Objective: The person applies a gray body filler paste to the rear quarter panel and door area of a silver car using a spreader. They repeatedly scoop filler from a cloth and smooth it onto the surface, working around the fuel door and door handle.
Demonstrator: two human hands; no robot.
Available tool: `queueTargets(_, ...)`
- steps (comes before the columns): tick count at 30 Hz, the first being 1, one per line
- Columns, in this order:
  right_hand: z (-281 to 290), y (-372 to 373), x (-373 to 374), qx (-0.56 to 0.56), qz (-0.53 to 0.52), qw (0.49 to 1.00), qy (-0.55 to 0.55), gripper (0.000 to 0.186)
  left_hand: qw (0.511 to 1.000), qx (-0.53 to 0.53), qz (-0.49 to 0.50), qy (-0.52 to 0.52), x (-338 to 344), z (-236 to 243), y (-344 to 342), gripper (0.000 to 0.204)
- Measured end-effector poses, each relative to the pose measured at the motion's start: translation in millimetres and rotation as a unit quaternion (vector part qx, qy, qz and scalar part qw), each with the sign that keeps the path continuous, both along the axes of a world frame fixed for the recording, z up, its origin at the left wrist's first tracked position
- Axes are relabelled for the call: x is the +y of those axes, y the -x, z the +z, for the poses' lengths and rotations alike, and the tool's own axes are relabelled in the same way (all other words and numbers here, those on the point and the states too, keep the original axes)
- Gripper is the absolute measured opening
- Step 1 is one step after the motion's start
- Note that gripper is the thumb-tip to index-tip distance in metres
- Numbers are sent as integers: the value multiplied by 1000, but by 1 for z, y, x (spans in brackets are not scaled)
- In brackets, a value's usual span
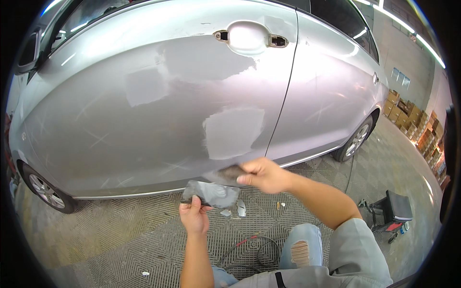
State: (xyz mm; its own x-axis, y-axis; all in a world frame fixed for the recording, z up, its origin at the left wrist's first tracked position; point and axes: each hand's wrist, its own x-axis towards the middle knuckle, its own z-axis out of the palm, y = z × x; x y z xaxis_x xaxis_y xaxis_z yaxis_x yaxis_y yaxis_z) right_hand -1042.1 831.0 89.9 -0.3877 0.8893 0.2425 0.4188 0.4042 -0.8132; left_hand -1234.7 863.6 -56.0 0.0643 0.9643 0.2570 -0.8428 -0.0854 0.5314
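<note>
My left hand (195, 218) is closed on the near left edge of a flat rectangular putty board (222, 196), smeared with light grey putty. Just above the board, my right hand (265, 175) grips a dark putty spreader (231, 172), blurred by motion; I cannot tell whether it touches the board. Both hands are below the lower part of a silver car door (101, 115). On that door are a pale grey filler patch (234, 133), a larger grey patch (201, 60) and a smaller one (145, 86). Holes show at both ends of the handle recess (248, 37).
The rear door (331, 91) adjoins on the right, above a wheel (356, 142). A wheeled stool (391, 211) stands at right. A hose (261, 247) and pale scraps (241, 208) lie on the grated floor (125, 230). Cardboard boxes (408, 117) line the back wall.
</note>
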Motion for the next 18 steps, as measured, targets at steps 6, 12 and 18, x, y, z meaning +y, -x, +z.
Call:
queueTargets(6, 37, -23, 6, -345, -211, 892, -202, 18, 993, -76, 67, 58, 5, 8, 16, 19)
queueTargets(12, 155, -19, 47, -160, -383, 845, -337, 24, 998, -45, 27, 33, 7, -1, 12, 18)
queueTargets(18, 201, 13, 73, -170, -381, 837, -354, 27, 997, -72, 18, 30, 12, -6, 19, 18)
